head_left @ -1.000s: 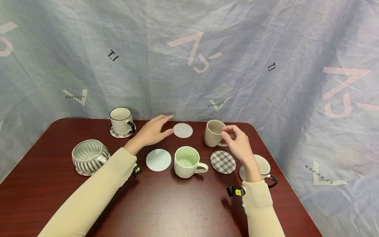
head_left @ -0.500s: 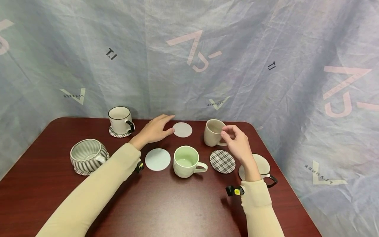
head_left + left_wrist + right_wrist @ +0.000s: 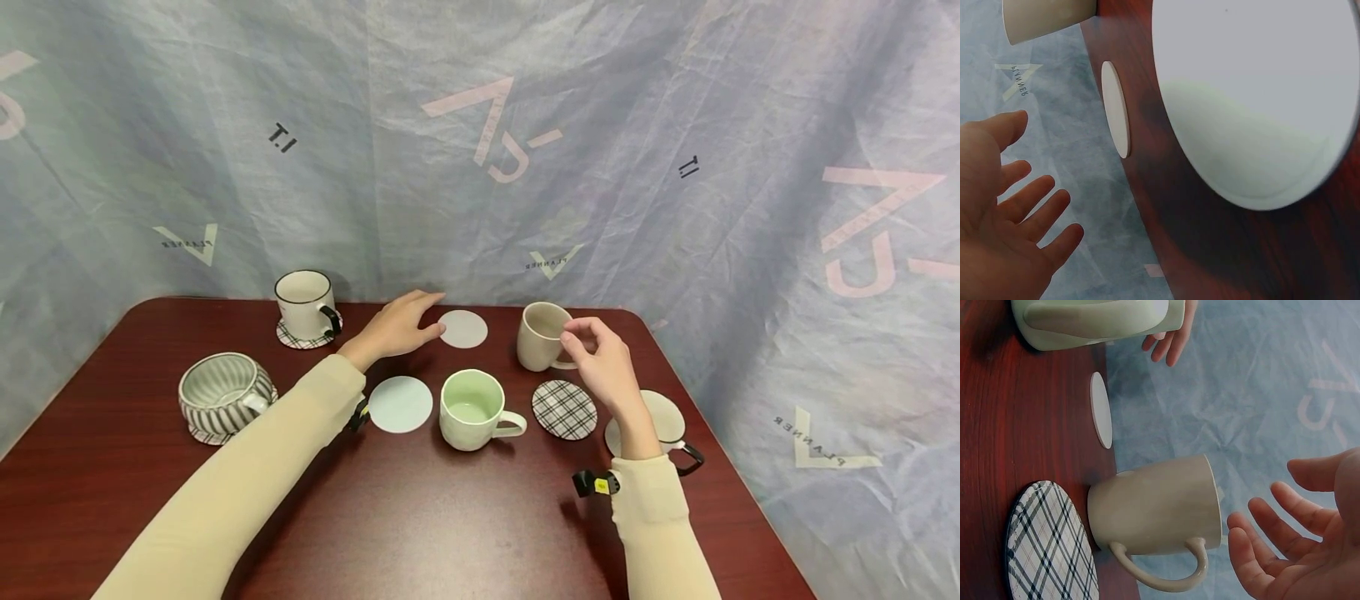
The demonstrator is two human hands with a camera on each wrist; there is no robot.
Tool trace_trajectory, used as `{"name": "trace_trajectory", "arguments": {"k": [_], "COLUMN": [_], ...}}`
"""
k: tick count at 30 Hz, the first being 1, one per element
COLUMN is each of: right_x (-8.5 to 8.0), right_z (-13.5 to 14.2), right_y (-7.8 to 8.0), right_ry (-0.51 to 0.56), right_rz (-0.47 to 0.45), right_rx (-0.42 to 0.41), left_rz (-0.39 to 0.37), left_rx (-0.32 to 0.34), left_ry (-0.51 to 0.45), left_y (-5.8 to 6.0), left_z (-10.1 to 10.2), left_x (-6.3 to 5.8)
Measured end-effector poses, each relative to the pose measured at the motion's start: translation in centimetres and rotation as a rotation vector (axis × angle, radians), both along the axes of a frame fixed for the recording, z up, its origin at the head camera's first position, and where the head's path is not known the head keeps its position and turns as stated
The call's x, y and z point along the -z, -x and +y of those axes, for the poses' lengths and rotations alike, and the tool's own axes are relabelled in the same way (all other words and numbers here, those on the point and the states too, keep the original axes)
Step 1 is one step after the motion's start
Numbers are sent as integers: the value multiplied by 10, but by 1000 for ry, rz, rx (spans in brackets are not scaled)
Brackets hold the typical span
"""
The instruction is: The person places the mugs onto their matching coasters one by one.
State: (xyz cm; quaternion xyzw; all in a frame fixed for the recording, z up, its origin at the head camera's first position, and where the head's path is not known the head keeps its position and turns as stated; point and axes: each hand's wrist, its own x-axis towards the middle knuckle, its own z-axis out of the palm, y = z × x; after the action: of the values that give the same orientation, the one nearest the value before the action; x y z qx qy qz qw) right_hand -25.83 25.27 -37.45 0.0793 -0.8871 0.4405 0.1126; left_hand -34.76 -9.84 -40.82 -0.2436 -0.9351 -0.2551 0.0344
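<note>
My left hand [image 3: 397, 327] is held over the back of the table with fingers stretched, its thumb tip at the edge of a small white round coaster [image 3: 463, 329]. Nothing is in it in the left wrist view. By the beige mug [image 3: 538, 342], my right hand [image 3: 603, 367] hovers with bent, spread fingers; the right wrist view shows a gap between fingertips and the mug's rim. That mug stands upright, its handle pointing right. A pale green mug [image 3: 467, 423] stands between a larger white coaster [image 3: 401, 404] and a plaid coaster [image 3: 564, 410], both lying bare.
On the left, a striped wide mug [image 3: 217, 410] and a white black-rimmed mug [image 3: 303, 315] each stand on a plaid coaster. Another white mug [image 3: 662, 414] with a black handle is partly hidden behind my right wrist. A grey printed curtain [image 3: 420, 192] hangs behind the table.
My left hand has shifted slightly to the right, towards the small white coaster. The right hand, the mugs and the coasters stay where they were; the head view has shifted a little.
</note>
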Motion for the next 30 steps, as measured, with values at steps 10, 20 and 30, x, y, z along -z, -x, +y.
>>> {"name": "trace_trajectory", "arguments": {"k": [10, 20, 30], "right_x": [-3, -2, -2], "right_z": [0, 3, 4], "right_y": [-2, -1, -1], "right_ry": [-3, 6, 12], "right_rz": [-12, -3, -19], "right_rx": [12, 7, 12], "left_rz": [-22, -47, -73], "left_rx": [2, 3, 2], "left_ry": [16, 28, 53], "left_y": [4, 6, 15], "left_z": [5, 9, 13], "left_x": [1, 3, 8]}}
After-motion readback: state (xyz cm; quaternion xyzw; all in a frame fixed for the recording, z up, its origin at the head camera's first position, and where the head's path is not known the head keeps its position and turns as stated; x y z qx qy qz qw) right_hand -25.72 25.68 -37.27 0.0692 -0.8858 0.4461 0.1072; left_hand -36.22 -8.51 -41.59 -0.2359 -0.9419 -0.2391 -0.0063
